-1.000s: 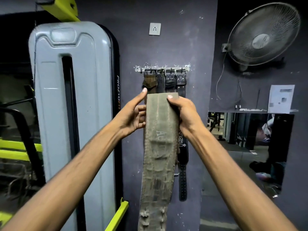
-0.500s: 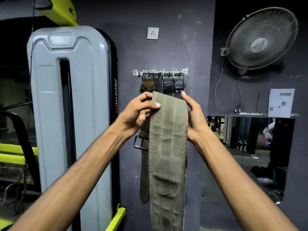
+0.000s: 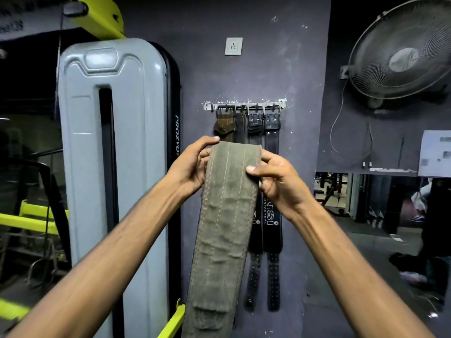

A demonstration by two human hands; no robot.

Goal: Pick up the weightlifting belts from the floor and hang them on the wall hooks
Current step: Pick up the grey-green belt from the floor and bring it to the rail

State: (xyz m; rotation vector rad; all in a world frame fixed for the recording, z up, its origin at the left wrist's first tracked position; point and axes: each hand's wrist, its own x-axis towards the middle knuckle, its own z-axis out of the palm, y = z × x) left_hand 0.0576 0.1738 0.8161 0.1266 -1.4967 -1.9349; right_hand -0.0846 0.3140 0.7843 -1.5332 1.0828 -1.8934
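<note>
Weightlifting belts: five counted, one grey-green belt [image 3: 223, 228] in hand and four on the wall. Both hands grip the held belt at its top edge. Left hand [image 3: 189, 168] pinches the left corner, thumb on top, fingers curled behind. Right hand [image 3: 277, 184] clamps the right edge, thumb pressed across the front face. Belt hangs straight down between the forearms and runs out of frame at the bottom.

Left to right across the room: yellow-green frame bars [image 3: 29, 222], then a tall grey machine shroud [image 3: 114, 179] with a dark vertical slot. Dark purple wall [image 3: 300, 69], scuffed, with one white socket [image 3: 233, 46]. One metal hook rail [image 3: 244, 106] carries a brown belt [image 3: 224, 126], a dark belt [image 3: 240, 129] beside it, and two black belts [image 3: 272, 191] with white lettering and perforated tails. One wall fan [image 3: 400, 50] at upper right, a paper sheet [image 3: 435, 153] below it, a mirror [image 3: 378, 215] under that.

Held belt: broad, worn, wrinkled surface, four lines of pale stitching running lengthwise. Buckle not visible.
</note>
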